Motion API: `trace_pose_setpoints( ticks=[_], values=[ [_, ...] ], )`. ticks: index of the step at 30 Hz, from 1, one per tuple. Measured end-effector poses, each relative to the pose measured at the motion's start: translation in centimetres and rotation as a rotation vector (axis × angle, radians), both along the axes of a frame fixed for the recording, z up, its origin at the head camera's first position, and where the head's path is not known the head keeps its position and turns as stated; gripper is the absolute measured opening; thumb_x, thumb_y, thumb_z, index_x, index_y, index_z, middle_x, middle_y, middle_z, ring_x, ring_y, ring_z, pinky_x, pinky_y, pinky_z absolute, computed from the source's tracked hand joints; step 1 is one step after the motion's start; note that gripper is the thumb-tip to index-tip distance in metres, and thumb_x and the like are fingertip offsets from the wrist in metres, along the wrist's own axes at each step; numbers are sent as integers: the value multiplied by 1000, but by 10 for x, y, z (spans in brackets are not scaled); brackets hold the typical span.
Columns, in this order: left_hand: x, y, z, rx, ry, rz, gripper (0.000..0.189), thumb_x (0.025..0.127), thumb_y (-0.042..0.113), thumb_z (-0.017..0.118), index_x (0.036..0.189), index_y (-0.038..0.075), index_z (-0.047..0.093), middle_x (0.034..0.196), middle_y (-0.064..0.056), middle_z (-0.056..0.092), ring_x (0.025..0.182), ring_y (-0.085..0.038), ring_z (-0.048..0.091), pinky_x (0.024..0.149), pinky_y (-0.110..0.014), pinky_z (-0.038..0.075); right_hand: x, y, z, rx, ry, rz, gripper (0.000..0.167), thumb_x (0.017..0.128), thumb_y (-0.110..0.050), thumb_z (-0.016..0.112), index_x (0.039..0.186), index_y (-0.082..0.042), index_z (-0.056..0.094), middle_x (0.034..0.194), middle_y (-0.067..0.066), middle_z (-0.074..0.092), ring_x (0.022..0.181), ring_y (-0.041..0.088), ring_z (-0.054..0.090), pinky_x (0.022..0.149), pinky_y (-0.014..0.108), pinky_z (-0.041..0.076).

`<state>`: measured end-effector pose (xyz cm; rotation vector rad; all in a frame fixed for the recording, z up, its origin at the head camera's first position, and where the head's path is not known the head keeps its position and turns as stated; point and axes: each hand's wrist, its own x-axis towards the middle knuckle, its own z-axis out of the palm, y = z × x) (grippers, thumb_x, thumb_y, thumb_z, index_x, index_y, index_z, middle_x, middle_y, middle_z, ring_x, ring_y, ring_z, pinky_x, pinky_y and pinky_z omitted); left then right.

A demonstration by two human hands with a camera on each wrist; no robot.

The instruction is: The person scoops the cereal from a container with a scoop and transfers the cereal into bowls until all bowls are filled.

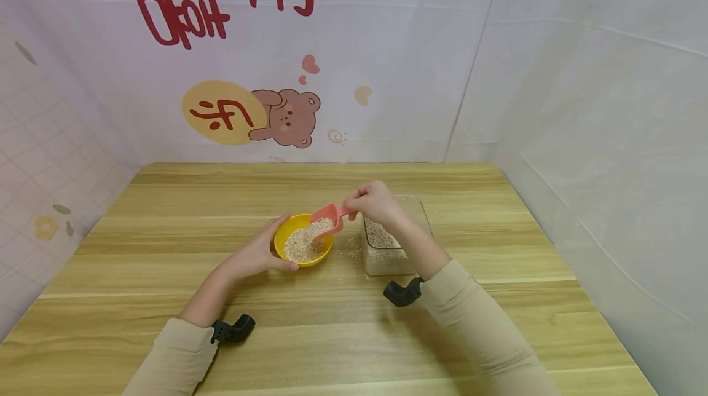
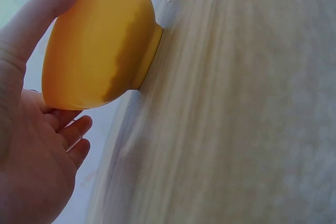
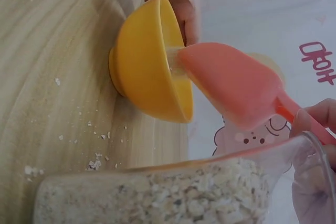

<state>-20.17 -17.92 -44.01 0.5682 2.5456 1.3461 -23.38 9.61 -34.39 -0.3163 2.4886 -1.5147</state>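
In the head view my left hand (image 1: pixel 255 254) holds a yellow bowl (image 1: pixel 294 222) by its left side, thumb near and fingers far. The left wrist view shows that thumb against the bowl (image 2: pixel 102 35). The bowl stands upright on the table with oat flakes (image 1: pixel 298 248) inside. My right hand (image 1: pixel 380 204) pinches the handle of a pink scoop (image 1: pixel 330 211), tilted over the bowl's right side. Flakes slide off its lip into the bowl, also visible beneath the scoop (image 3: pixel 236 87) in the right wrist view. Below my right wrist sits a clear container (image 1: pixel 384 267) of oats, partly covered by that arm.
Loose flakes (image 1: pixel 350 249) lie scattered on the wooden table (image 1: pixel 310 334) between bowl and container. A printed white backdrop (image 1: pixel 398 76) rises behind the table, with further white sheets at both sides. Each wrist carries a black mount (image 1: pixel 235 328).
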Motion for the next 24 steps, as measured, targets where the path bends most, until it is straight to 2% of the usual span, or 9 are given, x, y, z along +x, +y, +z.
trace_pose_setpoints(
  ticks=[5, 9, 15, 21, 24],
  values=[
    [0, 0, 0, 0, -3, 0, 117, 67, 39, 87, 152, 2, 16, 154, -22, 16, 139, -42, 17, 108, -62, 15, -1, -2, 3, 41, 26, 10, 7, 79, -5, 66, 77, -5, 73, 64, 5, 66, 74, 19, 51, 62, 29, 34],
    [0, -1, -1, 3, -4, 1, 116, 67, 40, 87, 152, 3, 16, 155, -21, 16, 139, -41, 17, 108, -62, 16, -2, -3, 6, 75, 35, 17, 7, 78, -7, 66, 78, -7, 73, 65, 5, 67, 71, 20, 49, 61, 29, 34],
    [-1, -1, -3, 5, 11, -6, 115, 68, 39, 86, 152, 1, 16, 154, -22, 18, 138, -42, 18, 107, -62, 16, -2, -4, 12, 90, 56, 33, 8, 77, -6, 66, 77, -7, 73, 63, 6, 66, 61, 14, 40, 55, 28, 29],
    [-1, -1, -3, 5, 18, -3, 116, 67, 39, 87, 152, 2, 17, 154, -22, 18, 139, -41, 19, 107, -62, 16, -3, -3, 16, 108, 58, 37, 7, 77, -6, 65, 76, -7, 73, 63, 6, 66, 63, 16, 47, 57, 28, 32],
    [-2, -1, -4, 0, 22, -3, 116, 67, 39, 87, 152, 2, 17, 154, -22, 19, 138, -41, 19, 107, -63, 16, -3, -3, 19, 116, 60, 35, 6, 76, -7, 66, 77, -8, 72, 65, 6, 66, 69, 18, 53, 64, 30, 37]
  ],
)
